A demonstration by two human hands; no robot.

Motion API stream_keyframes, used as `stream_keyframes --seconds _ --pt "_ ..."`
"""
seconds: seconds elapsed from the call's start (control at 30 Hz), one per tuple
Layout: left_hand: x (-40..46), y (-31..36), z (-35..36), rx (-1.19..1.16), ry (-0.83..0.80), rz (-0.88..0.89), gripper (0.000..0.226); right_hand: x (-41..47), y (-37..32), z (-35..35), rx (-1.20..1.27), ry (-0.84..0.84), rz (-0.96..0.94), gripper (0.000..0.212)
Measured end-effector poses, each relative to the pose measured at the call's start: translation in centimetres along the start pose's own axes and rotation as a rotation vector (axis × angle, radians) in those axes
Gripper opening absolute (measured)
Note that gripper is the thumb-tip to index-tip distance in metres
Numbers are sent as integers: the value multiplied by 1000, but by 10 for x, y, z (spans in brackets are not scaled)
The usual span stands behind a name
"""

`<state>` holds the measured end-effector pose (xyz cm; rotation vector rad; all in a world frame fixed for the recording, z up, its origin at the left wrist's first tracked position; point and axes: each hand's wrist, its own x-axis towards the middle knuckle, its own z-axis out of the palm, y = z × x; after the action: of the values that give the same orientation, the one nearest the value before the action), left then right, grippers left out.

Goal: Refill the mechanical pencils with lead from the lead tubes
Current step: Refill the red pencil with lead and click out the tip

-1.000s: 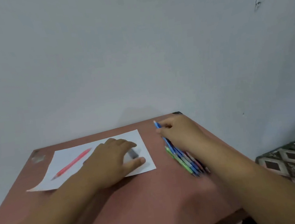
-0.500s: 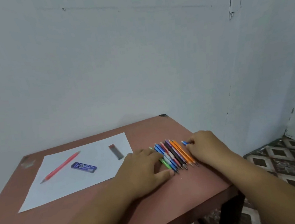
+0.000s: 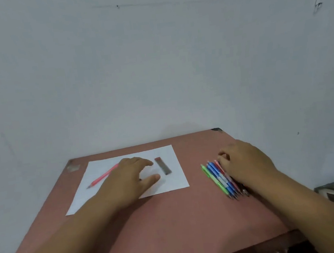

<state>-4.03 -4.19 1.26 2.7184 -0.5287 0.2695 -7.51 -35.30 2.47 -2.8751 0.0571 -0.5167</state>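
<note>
Your right hand [image 3: 246, 162] covers most of the pencil row [image 3: 219, 177], so only its left few show. Your left hand [image 3: 129, 178] hides the pink pencil's [image 3: 102, 177] upper end and perhaps something beneath the palm.

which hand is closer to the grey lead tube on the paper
Left. The left hand hovers over the paper just beside the grey lead tube, fingertips short of it. The right hand is off the paper, resting on the bundle of pencils.
</note>
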Motion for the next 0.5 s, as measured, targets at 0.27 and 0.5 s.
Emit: stream_keyframes --seconds 0.27,0.5 --pt "0 -86 -23 13 34 -352 34 37 -92 31 95 -80 -239 23" --pt "3 -112 -22 -74 80 -357 35 69 -165 73 115 -182 -409 28"
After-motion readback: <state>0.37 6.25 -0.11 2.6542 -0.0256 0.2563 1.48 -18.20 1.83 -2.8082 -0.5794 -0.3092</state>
